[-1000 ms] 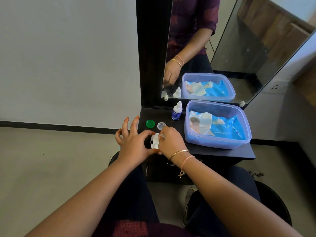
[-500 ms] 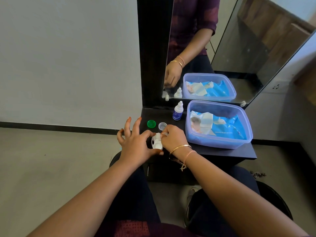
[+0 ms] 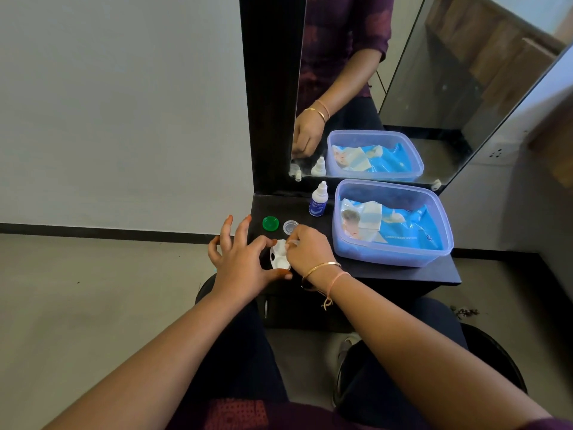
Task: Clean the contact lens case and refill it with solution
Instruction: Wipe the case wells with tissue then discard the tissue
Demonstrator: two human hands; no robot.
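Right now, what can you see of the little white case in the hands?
The lens case is white, smooth plastic by its look, with two round cups joined side by side. Both are open, caps off. It is tilted toward the camera over the front left corner of the black table. The left hand pinches its two ends between thumb and forefinger. The right hand touches the upper cup with curled fingertips; what they hold is hidden.
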